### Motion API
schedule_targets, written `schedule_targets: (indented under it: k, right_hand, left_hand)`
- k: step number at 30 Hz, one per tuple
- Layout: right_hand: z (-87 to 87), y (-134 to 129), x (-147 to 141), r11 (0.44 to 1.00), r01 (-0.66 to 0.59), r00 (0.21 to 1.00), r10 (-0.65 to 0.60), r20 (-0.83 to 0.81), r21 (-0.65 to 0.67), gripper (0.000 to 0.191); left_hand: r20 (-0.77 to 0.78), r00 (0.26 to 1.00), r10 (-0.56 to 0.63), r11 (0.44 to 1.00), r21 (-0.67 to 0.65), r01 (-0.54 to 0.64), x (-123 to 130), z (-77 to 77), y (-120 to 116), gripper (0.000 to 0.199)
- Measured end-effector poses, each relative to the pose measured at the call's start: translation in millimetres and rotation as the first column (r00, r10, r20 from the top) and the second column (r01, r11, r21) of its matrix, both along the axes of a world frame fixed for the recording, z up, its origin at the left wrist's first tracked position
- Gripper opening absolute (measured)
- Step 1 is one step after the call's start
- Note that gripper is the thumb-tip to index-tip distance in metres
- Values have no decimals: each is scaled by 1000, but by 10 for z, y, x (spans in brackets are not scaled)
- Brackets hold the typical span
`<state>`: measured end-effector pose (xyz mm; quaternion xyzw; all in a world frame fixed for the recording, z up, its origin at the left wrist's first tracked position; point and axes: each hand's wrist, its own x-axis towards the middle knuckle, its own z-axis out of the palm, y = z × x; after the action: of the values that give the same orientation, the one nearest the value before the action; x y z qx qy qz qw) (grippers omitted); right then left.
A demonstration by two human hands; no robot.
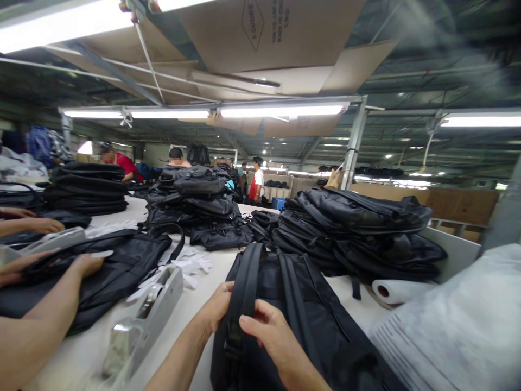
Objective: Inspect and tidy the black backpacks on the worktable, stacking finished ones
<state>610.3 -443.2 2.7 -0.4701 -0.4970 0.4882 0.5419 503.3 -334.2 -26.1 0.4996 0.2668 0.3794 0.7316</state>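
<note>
A black backpack (325,320) lies on the pale table (195,309) in front of me, with its straps facing up. My left hand (220,307) is closed on the left edge of a wide shoulder strap (248,271), its fingertips partly hidden behind the strap. On the right side of the same strap, my right hand (268,326) grips it with thumb and fingers, just above a black buckle (234,347). The second strap (295,298) runs along the middle of the backpack, untouched.
At the left, another person's hands (87,264) hold a black bag (118,271). A metal dispenser (142,326) stands between us. Bag piles (358,228) rise behind. A white roll (399,292) and plastic-wrapped bundle (459,326) sit at the right; white scraps (189,265) lie left.
</note>
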Motion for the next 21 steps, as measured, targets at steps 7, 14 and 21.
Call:
schedule_targets:
  k: [7, 14, 21]
  right_hand:
    - [0, 160, 147, 998, -45, 998, 46, -43, 33, 33]
    - [-53, 403, 101, 997, 56, 975, -43, -219, 53, 37]
    - [-65, 305, 55, 997, 14, 970, -32, -241, -79, 42]
  left_hand:
    - [101, 992, -76, 997, 20, 75, 107, -102, -27, 26]
    - [228, 973, -34, 999, 39, 26, 136, -185, 64, 18]
    - [210, 978, -5, 1000, -14, 8, 123, -190, 51, 21]
